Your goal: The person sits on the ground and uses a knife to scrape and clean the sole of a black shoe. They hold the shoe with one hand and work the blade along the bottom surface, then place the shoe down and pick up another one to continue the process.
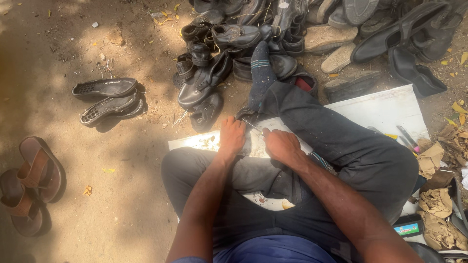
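left hand (232,136) fingers curled, pressing down on a pale strip (253,145) near the white board's (385,109) front edge, right hand (280,144) closed around a thin metal tool (252,125), heap of black shoes (234,53) beyond the board, brown sandals (29,182) well apart on dirt

Strong sun falls through leaves and makes bright and dark patches on the dirt ground (97,146). The brightest spots sit at ten o'clock. The white board (385,109) at three o'clock glares. The pile of black shoes (234,53) at twelve o'clock is dark. The picture is sharp, with the edges a little bent.
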